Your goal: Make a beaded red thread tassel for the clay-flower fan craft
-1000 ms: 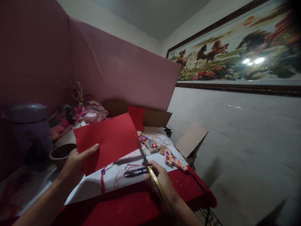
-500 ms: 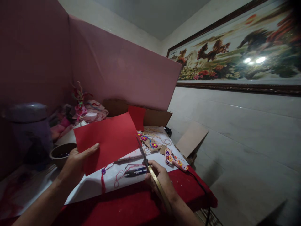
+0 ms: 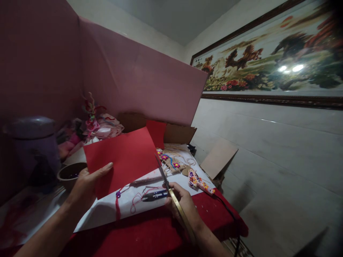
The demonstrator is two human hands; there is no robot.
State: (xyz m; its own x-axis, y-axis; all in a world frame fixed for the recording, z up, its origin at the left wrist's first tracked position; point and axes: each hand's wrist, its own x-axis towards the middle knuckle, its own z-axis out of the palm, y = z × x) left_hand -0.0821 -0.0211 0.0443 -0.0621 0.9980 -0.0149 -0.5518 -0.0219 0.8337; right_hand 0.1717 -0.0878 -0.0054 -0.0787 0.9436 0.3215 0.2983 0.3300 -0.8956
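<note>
My left hand (image 3: 89,182) pinches a sheet of red paper (image 3: 123,160) at its lower left, thumb on top and the other fingers hidden behind it. The sheet is held up, tilted, above the table. In my right hand (image 3: 183,205) is a pair of scissors (image 3: 175,200) with gold-coloured handles. Their dark blades point up and away, with the tips at the right edge of the red paper. Below the paper, beside my right hand, thread snips (image 3: 154,195) lie on a white sheet near some pink thread (image 3: 135,203).
A flower-patterned glue gun (image 3: 199,182) with a black cord lies at right. Behind are burlap with felt flowers (image 3: 171,162), another red paper piece (image 3: 157,132) and cardboard (image 3: 179,135). A bowl (image 3: 68,180) and a lidded purple container (image 3: 33,150) stand at left. Red cloth (image 3: 128,239) covers the front edge.
</note>
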